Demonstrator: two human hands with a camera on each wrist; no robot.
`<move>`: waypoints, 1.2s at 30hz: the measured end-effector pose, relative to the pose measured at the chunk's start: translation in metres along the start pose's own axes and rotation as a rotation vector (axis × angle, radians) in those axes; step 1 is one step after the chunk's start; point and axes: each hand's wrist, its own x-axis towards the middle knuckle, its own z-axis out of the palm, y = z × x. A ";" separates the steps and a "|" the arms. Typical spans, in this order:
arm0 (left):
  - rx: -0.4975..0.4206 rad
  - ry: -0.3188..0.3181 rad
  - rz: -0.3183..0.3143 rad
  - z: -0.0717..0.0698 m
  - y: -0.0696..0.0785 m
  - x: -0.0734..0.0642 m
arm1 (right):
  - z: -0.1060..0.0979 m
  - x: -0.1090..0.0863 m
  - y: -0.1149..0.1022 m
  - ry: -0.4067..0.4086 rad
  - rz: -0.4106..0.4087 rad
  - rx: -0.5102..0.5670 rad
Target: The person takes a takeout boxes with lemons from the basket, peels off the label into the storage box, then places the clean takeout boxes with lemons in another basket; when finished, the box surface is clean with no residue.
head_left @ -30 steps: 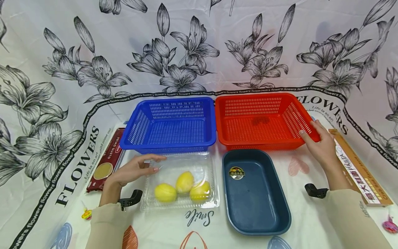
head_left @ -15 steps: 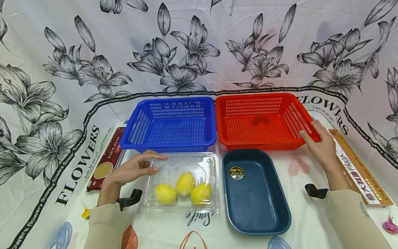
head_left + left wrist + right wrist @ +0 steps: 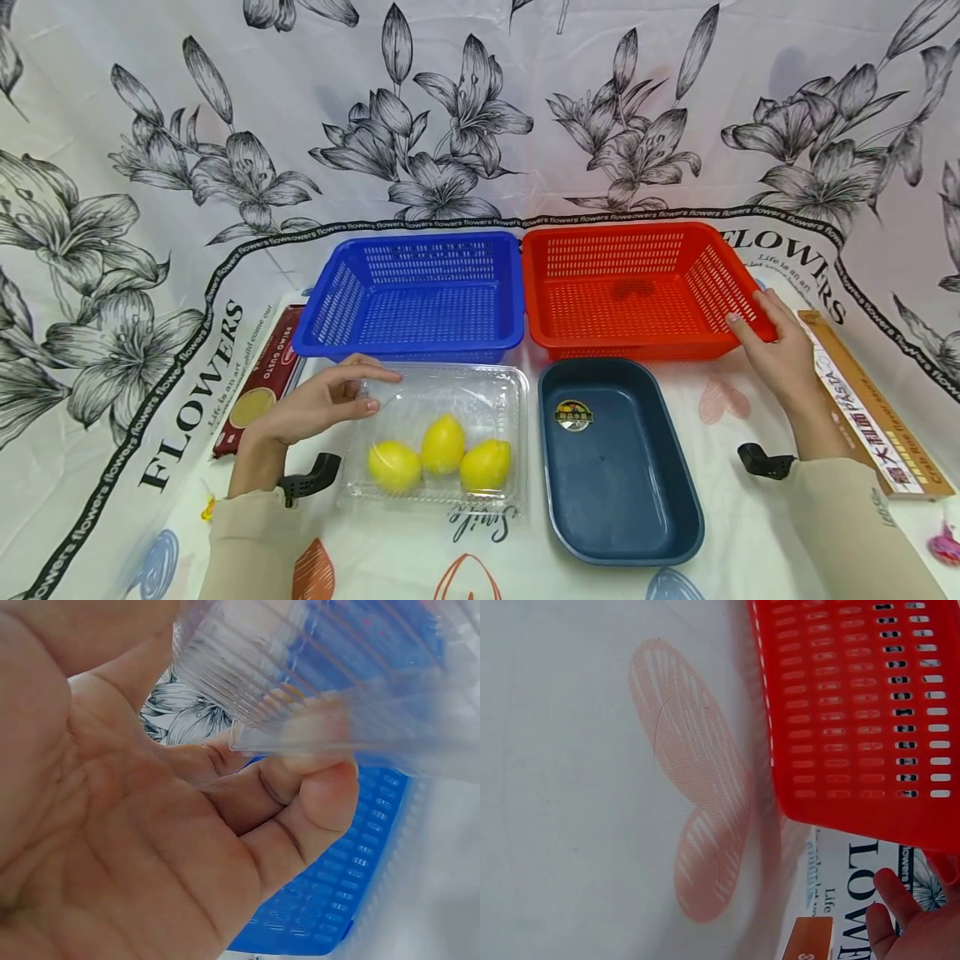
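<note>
A clear plastic box (image 3: 446, 392) stands in front of the blue basket (image 3: 408, 340). Inside it are three yellow lemons (image 3: 442, 444), (image 3: 394, 467), (image 3: 485, 467). My left hand (image 3: 318, 404) grips the box by its left side, thumb toward me and fingers at the far corner. The left wrist view shows curled fingers (image 3: 330, 799) under the box's rim. My right hand (image 3: 783, 354) holds the red basket (image 3: 637, 340) by its right rim, thumb over the front corner. In the right wrist view, only some fingertips (image 3: 896, 896) show beside that basket.
A dark blue tray (image 3: 618, 492) with a fruit sticker stands right of the box. A dark red pasta packet (image 3: 258, 392) lies at left, and a long pasta box (image 3: 873, 408) at right. A pink wrapped candy (image 3: 943, 546) lies at the right edge. A flowered cloth hangs behind.
The clear box has shifted and tilted slightly in my left hand, and its lemons have moved a little within it. My right hand stays on the red basket.
</note>
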 end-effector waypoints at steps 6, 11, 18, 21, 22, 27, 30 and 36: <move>0.000 0.010 0.036 -0.002 0.004 -0.002 | -0.001 0.000 0.001 0.007 -0.009 0.003; 0.003 0.010 0.088 -0.005 0.012 -0.003 | -0.002 -0.001 0.001 0.008 -0.008 0.004; -0.014 -0.016 0.144 -0.010 0.026 0.002 | -0.003 -0.003 0.001 0.017 -0.007 0.001; -0.011 -0.022 0.159 -0.011 0.031 0.009 | -0.004 -0.003 0.000 0.018 -0.011 0.020; -0.011 -0.023 0.158 -0.012 0.033 0.012 | -0.004 -0.004 0.000 0.019 -0.011 0.027; 0.022 -0.014 0.133 -0.016 0.045 0.026 | -0.004 -0.003 0.001 0.022 -0.012 0.038; 0.029 -0.011 0.135 -0.018 0.053 0.034 | -0.002 -0.003 0.001 0.020 -0.009 0.040; 0.007 -0.009 0.144 -0.020 0.063 0.053 | 0.000 -0.002 0.000 0.008 -0.013 0.047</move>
